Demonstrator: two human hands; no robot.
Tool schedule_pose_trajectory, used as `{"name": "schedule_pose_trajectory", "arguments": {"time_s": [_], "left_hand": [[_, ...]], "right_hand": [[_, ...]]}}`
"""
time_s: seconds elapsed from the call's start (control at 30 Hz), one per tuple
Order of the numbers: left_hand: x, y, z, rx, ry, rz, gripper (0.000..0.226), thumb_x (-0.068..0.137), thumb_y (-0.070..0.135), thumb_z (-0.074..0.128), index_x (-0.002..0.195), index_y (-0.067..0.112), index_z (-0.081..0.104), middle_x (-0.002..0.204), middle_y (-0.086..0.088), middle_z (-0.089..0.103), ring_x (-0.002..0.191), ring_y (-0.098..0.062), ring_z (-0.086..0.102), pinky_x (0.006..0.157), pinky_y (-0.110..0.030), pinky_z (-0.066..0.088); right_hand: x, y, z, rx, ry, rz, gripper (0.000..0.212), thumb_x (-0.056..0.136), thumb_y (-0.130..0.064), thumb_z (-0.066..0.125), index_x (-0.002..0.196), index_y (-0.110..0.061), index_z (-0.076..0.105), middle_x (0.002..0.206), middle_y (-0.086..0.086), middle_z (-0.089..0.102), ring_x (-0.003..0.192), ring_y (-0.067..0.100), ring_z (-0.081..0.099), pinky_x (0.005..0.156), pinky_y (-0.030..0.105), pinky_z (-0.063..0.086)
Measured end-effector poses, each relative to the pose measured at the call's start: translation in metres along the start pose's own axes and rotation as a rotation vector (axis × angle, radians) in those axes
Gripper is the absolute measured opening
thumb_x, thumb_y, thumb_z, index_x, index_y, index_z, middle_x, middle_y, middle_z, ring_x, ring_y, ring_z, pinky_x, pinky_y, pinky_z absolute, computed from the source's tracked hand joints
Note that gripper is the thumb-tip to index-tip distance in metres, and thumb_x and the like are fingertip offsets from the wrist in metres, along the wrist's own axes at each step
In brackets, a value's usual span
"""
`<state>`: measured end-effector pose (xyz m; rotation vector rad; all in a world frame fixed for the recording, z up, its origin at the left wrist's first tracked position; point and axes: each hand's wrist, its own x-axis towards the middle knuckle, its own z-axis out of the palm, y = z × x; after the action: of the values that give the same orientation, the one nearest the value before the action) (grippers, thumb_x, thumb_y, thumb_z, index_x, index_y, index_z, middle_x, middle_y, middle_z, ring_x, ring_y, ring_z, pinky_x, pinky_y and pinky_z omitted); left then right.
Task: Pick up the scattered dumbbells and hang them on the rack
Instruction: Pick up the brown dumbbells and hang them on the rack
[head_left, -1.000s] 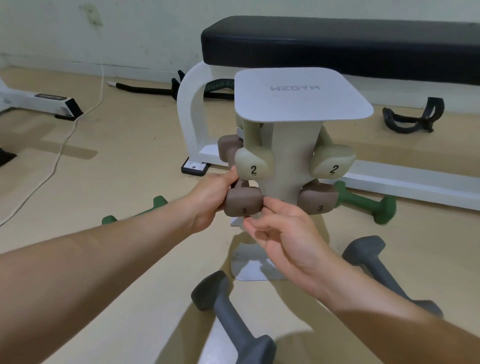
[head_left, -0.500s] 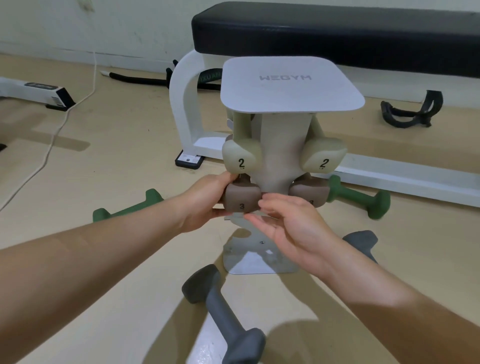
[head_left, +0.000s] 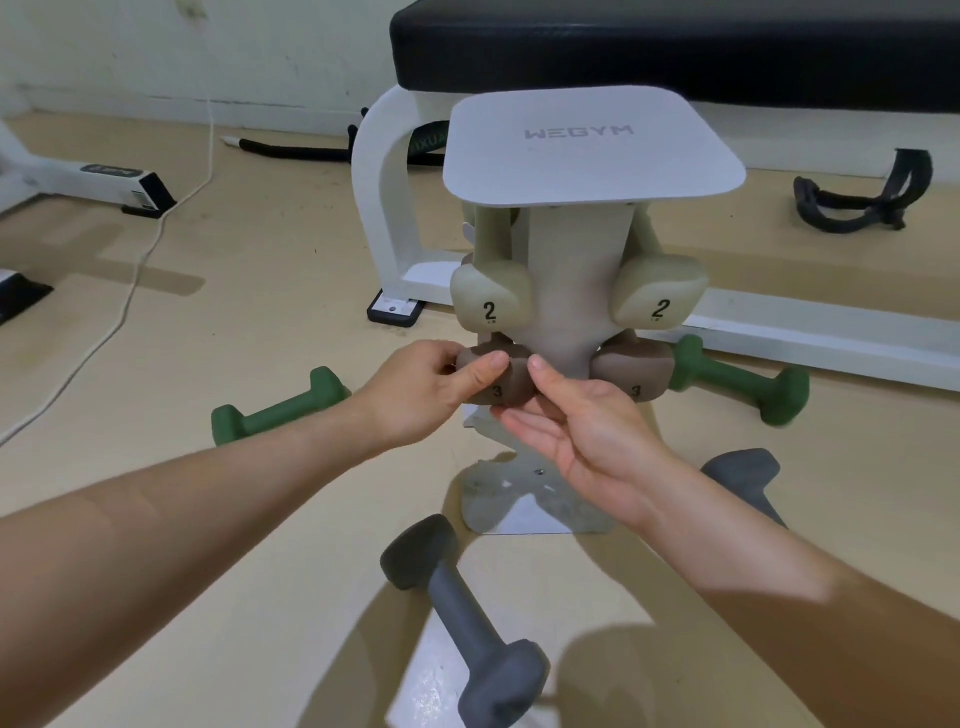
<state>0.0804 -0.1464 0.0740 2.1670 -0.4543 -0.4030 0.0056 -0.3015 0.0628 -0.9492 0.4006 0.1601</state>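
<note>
The rack (head_left: 582, 291) is standing on the floor in front of the bench (head_left: 675, 47), its flat top plate reading WEGYM. The left hand (head_left: 426, 395) is curling around the brown 3 dumbbell (head_left: 501, 376) on the rack's lower left side, thumb lying across the head's front face and the other fingers wrapping behind it, so the hand is closing on that weight. The right hand (head_left: 582, 436) is sitting just below and right of the same head, palm turned up and fingers loosely spread, thumb tip touching the head's right edge; it is cupping rather than clamping. Whether the brown dumbbell is already seated on its peg is hard to judge, since the hands are covering the handle.

Above it on the rack, two cream 2 dumbbells (head_left: 491, 296) are hanging left and right of the column, and a second brown 3 dumbbell (head_left: 631, 371) is resting at the lower right. On the floor, one green dumbbell (head_left: 275, 410) is lying left of the rack, another green dumbbell (head_left: 737, 379) right of it, a grey dumbbell (head_left: 467, 618) in front of the rack's base, and a further grey dumbbell (head_left: 743, 478) to the right of the base, partly behind the right forearm.
</note>
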Motion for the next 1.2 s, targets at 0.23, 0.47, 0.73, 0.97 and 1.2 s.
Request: {"name": "schedule_pose_trajectory", "arguments": {"time_s": [0.23,0.47,0.73,0.97,1.2], "left_hand": [[0.003,-0.002,-0.001,0.126,0.009,0.015,0.037,0.089,0.054,0.053,0.069,0.023,0.055,0.069,0.012,0.056,0.067,-0.009,0.055,0.069,-0.027,0.046],[-0.003,-0.006,0.005,0.178,0.070,0.034,0.048,0.088,0.066,0.045,0.078,0.020,0.058,0.081,0.002,0.067,0.085,-0.024,0.063,0.083,-0.041,0.052],[0.001,-0.011,0.004,0.185,0.036,0.066,0.040,0.092,0.056,0.045,0.093,0.019,0.062,0.091,0.005,0.067,0.087,-0.019,0.061,0.073,-0.025,0.049],[0.001,-0.016,0.008,0.288,0.049,0.150,0.045,0.090,0.060,0.034,0.094,0.018,0.050,0.082,0.005,0.063,0.080,-0.019,0.059,0.068,-0.028,0.046],[-0.012,-0.014,0.024,-0.015,-0.041,-0.023,0.040,0.089,0.062,0.041,0.108,0.027,0.046,0.085,-0.003,0.068,0.070,-0.017,0.065,0.068,-0.031,0.051]], "right_hand": [[-0.011,-0.011,-0.026,-0.640,0.070,0.034,0.039,0.096,-0.041,0.056,0.095,-0.004,0.070,0.091,0.016,0.078,0.081,0.025,0.077,0.069,0.029,0.059],[-0.021,-0.028,-0.083,-1.153,0.484,-0.397,0.038,0.076,-0.043,0.080,0.089,-0.013,0.060,0.081,-0.002,0.061,0.071,0.013,0.055,0.067,0.031,0.043],[-0.007,-0.033,-0.085,-1.023,0.213,-0.546,0.031,0.080,-0.015,0.079,0.104,-0.026,0.061,0.095,-0.020,0.067,0.086,-0.006,0.065,0.087,0.017,0.052],[0.002,-0.024,-0.092,-1.178,0.263,-0.538,0.039,0.085,-0.033,0.073,0.114,-0.014,0.053,0.075,0.010,0.068,0.078,0.025,0.069,0.075,0.044,0.055],[-0.006,-0.035,-0.083,-1.633,0.278,-0.307,0.039,0.093,-0.048,0.054,0.082,-0.011,0.053,0.075,0.004,0.063,0.070,0.025,0.058,0.060,0.038,0.047]]}}
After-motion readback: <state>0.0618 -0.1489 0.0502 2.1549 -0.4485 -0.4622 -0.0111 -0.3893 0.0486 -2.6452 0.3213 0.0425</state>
